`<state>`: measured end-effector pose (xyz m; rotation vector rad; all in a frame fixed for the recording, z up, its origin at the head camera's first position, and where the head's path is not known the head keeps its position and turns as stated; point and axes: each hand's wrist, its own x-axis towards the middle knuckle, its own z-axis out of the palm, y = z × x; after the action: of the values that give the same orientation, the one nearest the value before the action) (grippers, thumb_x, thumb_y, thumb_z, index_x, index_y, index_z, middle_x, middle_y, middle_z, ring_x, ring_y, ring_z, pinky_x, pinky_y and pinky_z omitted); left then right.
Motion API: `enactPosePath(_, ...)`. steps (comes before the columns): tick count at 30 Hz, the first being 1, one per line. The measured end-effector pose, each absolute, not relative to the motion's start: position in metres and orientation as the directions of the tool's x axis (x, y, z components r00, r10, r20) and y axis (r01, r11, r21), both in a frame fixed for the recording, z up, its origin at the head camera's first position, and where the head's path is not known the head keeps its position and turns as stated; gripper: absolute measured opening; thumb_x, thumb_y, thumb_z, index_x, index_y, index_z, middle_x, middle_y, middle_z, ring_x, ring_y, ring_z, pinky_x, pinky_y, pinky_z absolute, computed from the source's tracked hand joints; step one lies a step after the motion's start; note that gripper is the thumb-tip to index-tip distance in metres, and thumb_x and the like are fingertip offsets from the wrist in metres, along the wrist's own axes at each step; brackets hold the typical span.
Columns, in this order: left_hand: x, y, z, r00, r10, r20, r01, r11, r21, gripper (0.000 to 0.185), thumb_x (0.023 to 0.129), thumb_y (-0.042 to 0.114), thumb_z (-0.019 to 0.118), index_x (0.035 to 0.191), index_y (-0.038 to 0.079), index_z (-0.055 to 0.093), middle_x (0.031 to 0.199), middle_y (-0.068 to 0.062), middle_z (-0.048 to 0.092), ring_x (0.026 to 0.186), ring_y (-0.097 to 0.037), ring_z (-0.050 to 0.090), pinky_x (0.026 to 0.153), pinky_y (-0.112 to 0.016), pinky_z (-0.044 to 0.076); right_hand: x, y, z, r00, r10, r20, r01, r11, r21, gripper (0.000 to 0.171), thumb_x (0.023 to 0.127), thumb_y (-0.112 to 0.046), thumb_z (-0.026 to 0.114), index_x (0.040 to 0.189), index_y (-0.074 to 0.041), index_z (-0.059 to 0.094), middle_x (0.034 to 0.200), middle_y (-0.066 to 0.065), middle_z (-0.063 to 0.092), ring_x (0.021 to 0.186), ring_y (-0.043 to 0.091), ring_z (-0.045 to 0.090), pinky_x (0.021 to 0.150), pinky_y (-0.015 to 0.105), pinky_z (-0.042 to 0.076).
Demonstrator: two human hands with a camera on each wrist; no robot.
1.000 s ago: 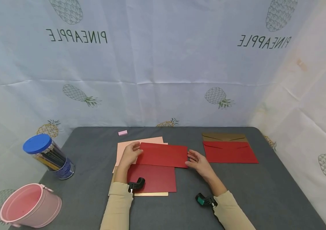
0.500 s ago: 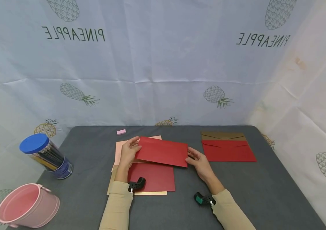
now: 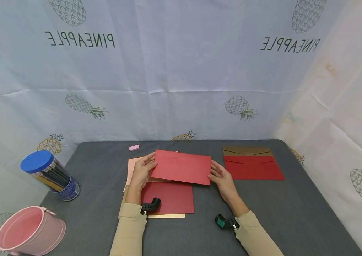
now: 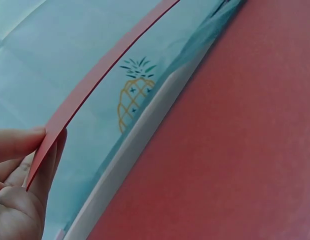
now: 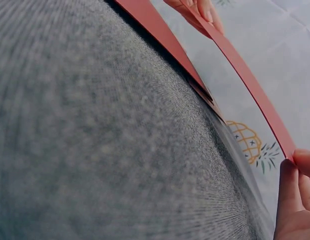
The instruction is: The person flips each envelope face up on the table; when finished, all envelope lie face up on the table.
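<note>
A red envelope is held up and tilted in both hands, its plain side showing without a flap. My left hand pinches its left end between thumb and fingers. The right hand pinches the opposite end. In the left wrist view the envelope appears as a thin, slightly bowed strip at the fingertips. Below it lies a dark red sheet on a stack, over a cream sheet and a peach sheet. The raised envelope covers part of this stack.
Flapped red and brown envelopes overlap at the right back of the grey table. A pink block lies at the back. At left stand a blue-lidded jar of pencils and a pink bucket.
Both hands have raised the red envelope off the stack, its left end first. It now tilts up toward the head camera and looks lighter. The other things stay put.
</note>
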<state>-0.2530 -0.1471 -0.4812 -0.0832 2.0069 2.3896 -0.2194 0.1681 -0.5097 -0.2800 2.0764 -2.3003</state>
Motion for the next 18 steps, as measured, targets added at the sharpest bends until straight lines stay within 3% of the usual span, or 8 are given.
enactPosePath(3, -0.253, -0.147, -0.481, -0.999, -0.022, -0.048, -0.044, -0.173, 0.984, 0.047, 0.092, -0.004, 0.054, 0.138, 0.003, 0.047, 0.138, -0.017, 0.049, 0.126, -0.027, 0.05, 0.09, -0.021, 0.051, -0.219, 0.168, -0.51, -0.982, -0.151, 0.115, -0.095, -0.135, -0.986, 0.063, 0.09, 0.001, 0.06, 0.146, -0.002, 0.032, 0.147, 0.023, 0.035, 0.11, 0.003, 0.057, 0.088, 0.015, 0.05)
enactPosePath(9, -0.252, -0.149, -0.479, -0.998, -0.054, -0.035, -0.027, -0.129, 0.991, 0.046, 0.091, -0.004, 0.055, 0.137, 0.003, 0.048, 0.137, -0.017, 0.051, 0.124, -0.027, 0.051, 0.087, -0.018, 0.051, -0.22, 0.166, -0.51, -0.979, -0.17, 0.113, -0.077, -0.203, -0.976, 0.064, 0.089, 0.002, 0.061, 0.146, -0.003, 0.033, 0.142, 0.024, 0.039, 0.1, 0.004, 0.063, 0.085, 0.018, 0.052)
enactPosePath(13, -0.25, -0.147, -0.469, -0.994, -0.103, 0.026, 0.024, 0.02, 1.0, 0.046, 0.091, -0.001, 0.059, 0.136, 0.005, 0.05, 0.136, -0.014, 0.053, 0.123, -0.025, 0.053, 0.094, -0.024, 0.049, -0.217, 0.164, -0.499, -0.984, -0.14, 0.111, -0.076, -0.235, -0.969, 0.063, 0.089, 0.002, 0.061, 0.145, -0.003, 0.034, 0.13, 0.013, 0.051, 0.096, 0.006, 0.065, 0.082, 0.02, 0.054)
enactPosePath(18, -0.239, -0.133, -0.443, -0.972, -0.129, 0.195, 0.169, 0.186, 0.968, 0.051, 0.091, 0.002, 0.06, 0.14, 0.001, 0.044, 0.142, -0.017, 0.047, 0.132, -0.028, 0.045, 0.105, -0.035, 0.04, -0.212, 0.159, -0.475, -0.995, -0.035, 0.09, -0.078, -0.259, -0.963, 0.057, 0.089, 0.002, 0.061, 0.141, -0.001, 0.04, 0.113, -0.003, 0.058, 0.095, 0.004, 0.064, 0.08, 0.018, 0.054)
